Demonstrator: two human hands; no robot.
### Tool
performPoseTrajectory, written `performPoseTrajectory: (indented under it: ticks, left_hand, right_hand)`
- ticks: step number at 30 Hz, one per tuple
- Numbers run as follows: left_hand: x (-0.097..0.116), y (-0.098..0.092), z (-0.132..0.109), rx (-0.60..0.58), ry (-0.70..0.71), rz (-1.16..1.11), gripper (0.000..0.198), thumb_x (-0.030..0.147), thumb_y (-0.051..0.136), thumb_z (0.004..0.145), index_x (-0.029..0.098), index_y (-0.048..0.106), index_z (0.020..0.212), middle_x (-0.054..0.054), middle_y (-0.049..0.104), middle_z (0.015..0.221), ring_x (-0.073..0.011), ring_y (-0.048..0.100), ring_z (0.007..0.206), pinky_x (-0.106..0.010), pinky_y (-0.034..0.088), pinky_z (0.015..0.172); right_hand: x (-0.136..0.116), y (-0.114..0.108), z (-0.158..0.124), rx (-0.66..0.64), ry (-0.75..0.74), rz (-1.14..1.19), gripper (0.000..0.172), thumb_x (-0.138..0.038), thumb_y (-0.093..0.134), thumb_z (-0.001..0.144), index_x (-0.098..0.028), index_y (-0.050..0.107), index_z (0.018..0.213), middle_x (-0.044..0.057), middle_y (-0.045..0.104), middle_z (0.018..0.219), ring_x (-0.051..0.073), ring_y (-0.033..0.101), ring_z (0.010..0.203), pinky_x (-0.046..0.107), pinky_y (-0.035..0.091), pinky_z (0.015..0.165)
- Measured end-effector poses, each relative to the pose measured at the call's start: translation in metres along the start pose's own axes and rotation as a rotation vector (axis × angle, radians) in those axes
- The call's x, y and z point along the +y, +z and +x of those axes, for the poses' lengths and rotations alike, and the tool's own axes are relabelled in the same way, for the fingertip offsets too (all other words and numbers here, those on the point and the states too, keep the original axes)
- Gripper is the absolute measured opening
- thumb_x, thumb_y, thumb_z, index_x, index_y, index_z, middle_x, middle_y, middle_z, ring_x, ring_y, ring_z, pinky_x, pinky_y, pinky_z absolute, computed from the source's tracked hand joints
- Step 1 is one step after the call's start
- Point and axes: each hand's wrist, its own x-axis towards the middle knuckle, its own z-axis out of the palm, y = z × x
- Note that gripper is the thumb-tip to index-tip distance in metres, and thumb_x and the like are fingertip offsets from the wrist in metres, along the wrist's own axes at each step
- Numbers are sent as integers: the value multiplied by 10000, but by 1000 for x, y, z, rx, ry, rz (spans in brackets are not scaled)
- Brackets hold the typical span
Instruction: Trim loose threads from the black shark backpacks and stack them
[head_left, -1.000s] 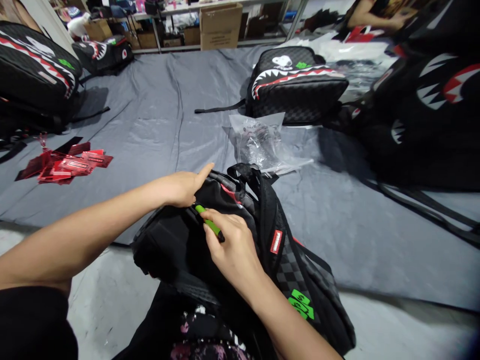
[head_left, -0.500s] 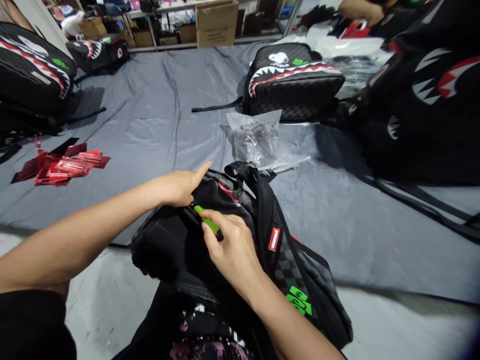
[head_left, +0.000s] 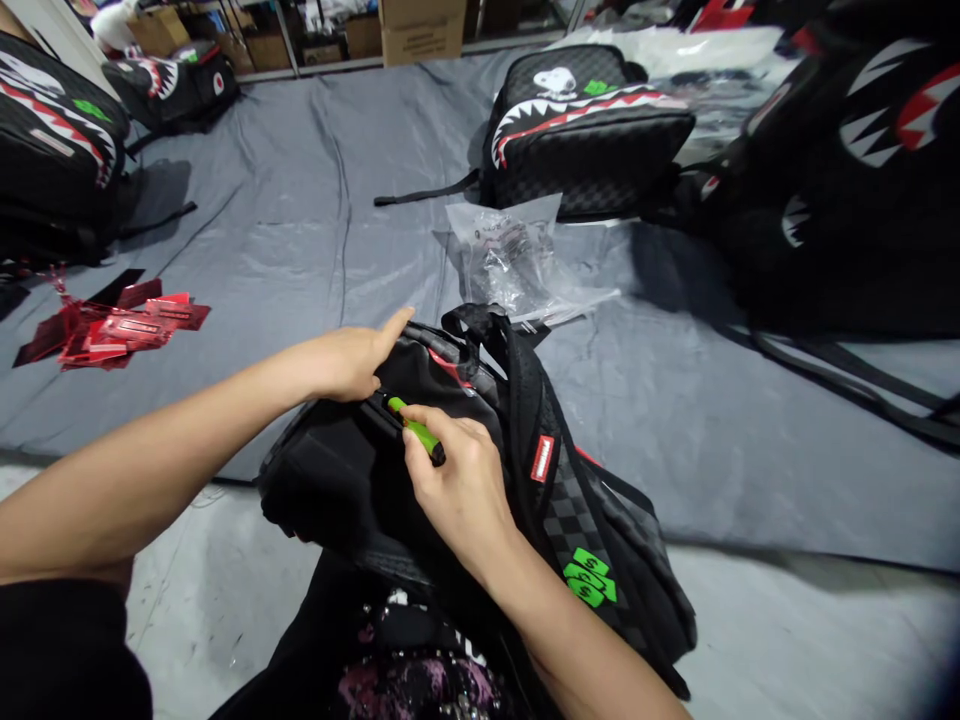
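Observation:
A black backpack (head_left: 352, 480) with a grey checked panel and green patches lies across my lap at the edge of a grey mat. My left hand (head_left: 352, 360) grips its upper edge, thumb stretched out along the fabric. My right hand (head_left: 457, 490) pinches a green zipper pull (head_left: 416, 434) between thumb and fingers at the bag's top seam, just below the left hand. The bag's black carry loop (head_left: 480, 325) sticks up behind both hands.
A crumpled clear plastic bag (head_left: 514, 265) lies beyond the backpack. A shark-mouth backpack (head_left: 589, 130) stands farther back, others at the left (head_left: 52, 150) and right (head_left: 847, 190). Red tags (head_left: 112, 325) are scattered on the grey mat (head_left: 300, 220). Cardboard boxes (head_left: 420, 30) line the back.
The view has tilted down a little, so everything sits higher in the frame. Both hands keep their hold; the right hand with the green pull has crept slightly toward the left hand.

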Motion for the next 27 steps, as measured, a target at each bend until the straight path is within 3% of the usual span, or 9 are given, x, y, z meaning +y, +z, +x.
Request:
performPoseTrajectory:
  ticks: [4, 16, 25, 27]
  left_hand:
    - [0, 0, 0, -1, 2, -8, 976, 215, 558, 829, 133, -129, 1517, -171, 621, 1261, -235, 631, 1070, -263, 460, 811]
    - [0, 1, 0, 3, 1, -15, 984, 214, 564, 831, 142, -137, 1517, -166, 620, 1264, -235, 628, 1076, -269, 463, 831]
    - [-2, 2, 0, 20, 19, -27, 992, 198, 578, 828, 127, -129, 1520, -181, 611, 1269, -252, 628, 1083, -277, 458, 833]
    - [-1, 2, -1, 16, 12, -19, 999, 201, 584, 825, 122, -131, 1519, -183, 613, 1266, -252, 626, 1086, -276, 456, 837]
  right_hand:
    - [2, 0, 1, -38, 9, 90, 212, -163, 567, 868, -210, 692, 1033, 8, 742, 911, 177, 668, 776, 333, 474, 830]
    - [-2, -2, 0, -11, -20, -68, 219, -136, 556, 867, -206, 690, 1026, 27, 746, 922, 202, 676, 803, 363, 444, 830]
    - [-3, 2, 0, -4, -48, -88, 241, -110, 547, 863, -203, 680, 1042, 35, 741, 986, 211, 674, 841, 372, 433, 838]
    - [-1, 2, 1, -26, -59, -3, 238, -112, 549, 863, -200, 681, 1040, 28, 740, 994, 201, 674, 847, 354, 449, 832]
